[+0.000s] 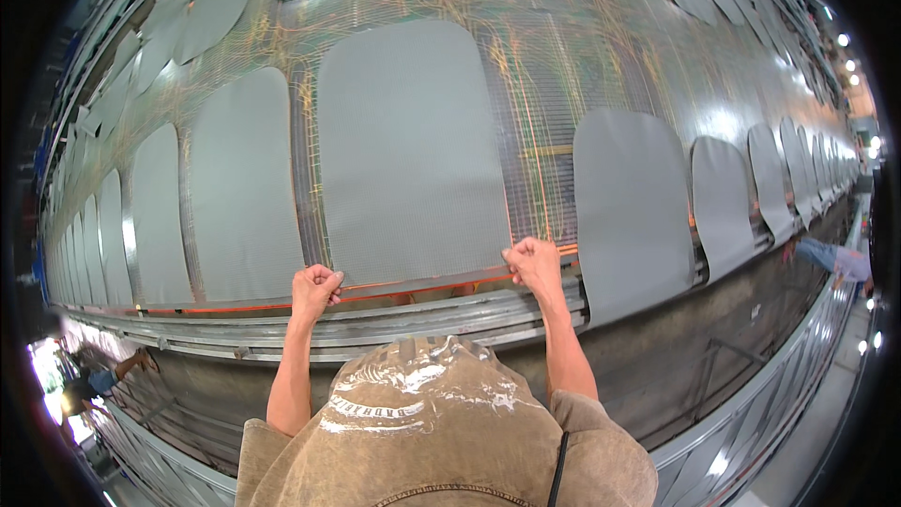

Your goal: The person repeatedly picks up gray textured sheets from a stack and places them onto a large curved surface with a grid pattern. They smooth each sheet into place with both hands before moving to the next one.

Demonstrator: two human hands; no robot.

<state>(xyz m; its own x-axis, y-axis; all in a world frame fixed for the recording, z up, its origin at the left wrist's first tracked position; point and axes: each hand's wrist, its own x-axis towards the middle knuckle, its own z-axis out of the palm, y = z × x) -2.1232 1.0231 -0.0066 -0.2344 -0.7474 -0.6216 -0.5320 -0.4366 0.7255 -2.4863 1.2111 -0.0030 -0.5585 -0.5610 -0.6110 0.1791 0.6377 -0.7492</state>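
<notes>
A large grey, finely textured sheet (pixel 408 150) with a rounded far end lies flat on the long table in front of me. At its near left corner, my left hand (pixel 316 292) is closed in a pinch on the sheet. The near right corner is between the fingertips of my right hand (pixel 536 266), also closed in a pinch. Both forearms reach forward past a brown cap. To the right lies another grey sheet (pixel 631 216), its near end hanging over the table's edge. A similar sheet (pixel 246 178) lies flat to the left.
The long table (pixel 535 84) has a dark ribbed surface marked with orange, yellow and green lines. Several more grey sheets line both sides. Metal rails (pixel 206 330) run along its near edge. One person (pixel 835 258) is at the far right, another (pixel 103 380) at the lower left.
</notes>
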